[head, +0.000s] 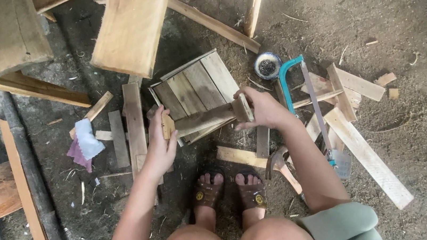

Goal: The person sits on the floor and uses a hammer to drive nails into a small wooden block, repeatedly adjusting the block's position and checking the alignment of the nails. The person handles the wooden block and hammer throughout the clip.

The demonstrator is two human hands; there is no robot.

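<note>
The slat (208,118) lies across the crate (195,88), right hand (260,108) gripping its far end, left hand (160,141) pinching a small block (168,125) at its near end. Best keep both ends flush before fixing.

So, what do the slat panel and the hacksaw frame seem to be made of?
Slat panel: bare, unpainted wood, by its pale boards with visible grain. Hacksaw frame: probably metal with teal paint, judging by its thin rigid shape. The right hand holds a wooden strip across the panel.
</note>
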